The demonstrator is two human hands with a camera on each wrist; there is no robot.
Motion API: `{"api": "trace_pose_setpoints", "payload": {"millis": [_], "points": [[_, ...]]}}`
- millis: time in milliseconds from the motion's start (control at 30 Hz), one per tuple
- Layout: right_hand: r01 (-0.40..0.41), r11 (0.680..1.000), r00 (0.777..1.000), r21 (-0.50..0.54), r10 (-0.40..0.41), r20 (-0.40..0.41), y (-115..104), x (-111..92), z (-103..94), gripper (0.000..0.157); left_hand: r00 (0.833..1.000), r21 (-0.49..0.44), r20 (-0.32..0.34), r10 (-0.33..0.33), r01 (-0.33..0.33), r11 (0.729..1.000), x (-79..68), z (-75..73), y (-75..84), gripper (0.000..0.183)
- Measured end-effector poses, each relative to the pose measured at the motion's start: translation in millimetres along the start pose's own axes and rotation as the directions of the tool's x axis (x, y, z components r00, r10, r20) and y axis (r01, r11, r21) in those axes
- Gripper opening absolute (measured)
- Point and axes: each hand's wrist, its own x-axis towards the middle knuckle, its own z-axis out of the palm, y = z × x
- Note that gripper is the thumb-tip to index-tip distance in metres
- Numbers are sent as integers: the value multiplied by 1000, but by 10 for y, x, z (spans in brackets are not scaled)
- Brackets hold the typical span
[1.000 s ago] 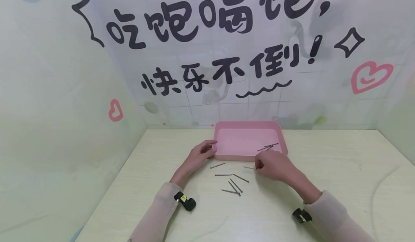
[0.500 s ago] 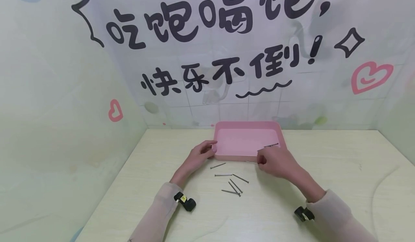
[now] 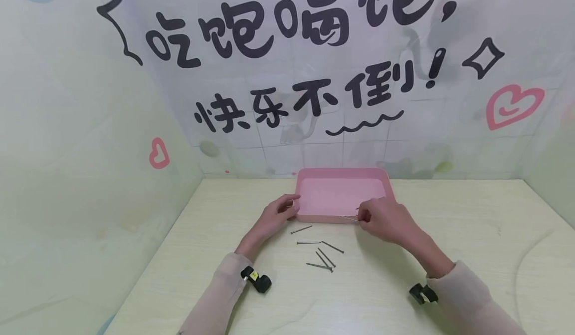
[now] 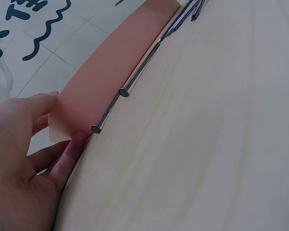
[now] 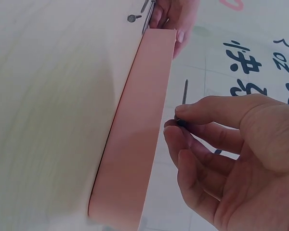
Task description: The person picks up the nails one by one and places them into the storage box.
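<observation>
A shallow pink tray [image 3: 341,218] sits at the back of the table. My left hand [image 3: 279,210] holds its left end, with fingers at the rim and low on the side in the left wrist view. Over the tray's front right edge, my right hand [image 3: 384,218] pinches a nail [image 5: 185,94] by its head between thumb and fingertips, the point sticking out. Part of another nail shows just above those fingers in the head view; the right hand hides the tray's right corner. Several loose nails [image 3: 309,242] lie on the table in front of the tray.
The pale wooden table [image 3: 382,295] meets a printed wall sheet [image 3: 251,160] right behind the tray. Another wall panel [image 3: 90,185] stands at the left. Small black cameras [image 3: 257,279] are strapped to both wrists.
My right hand has risen slightly with the nail, from in front of the tray to over its front edge, covering nails seen inside earlier. The left hand stays put.
</observation>
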Motion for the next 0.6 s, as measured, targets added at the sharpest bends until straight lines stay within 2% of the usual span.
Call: {"api": "trace_pose_setpoints", "payload": {"millis": [367,600], "points": [[-28,999,999,20,28,-33,23,14,-34,6,1000,-6,-7,-11,11,1000,-29,1,34,42],[-45,998,995,34,48,-89,42,15,-35,5,1000,-11,-6,-4,4,1000,-19,5,35,42]]}}
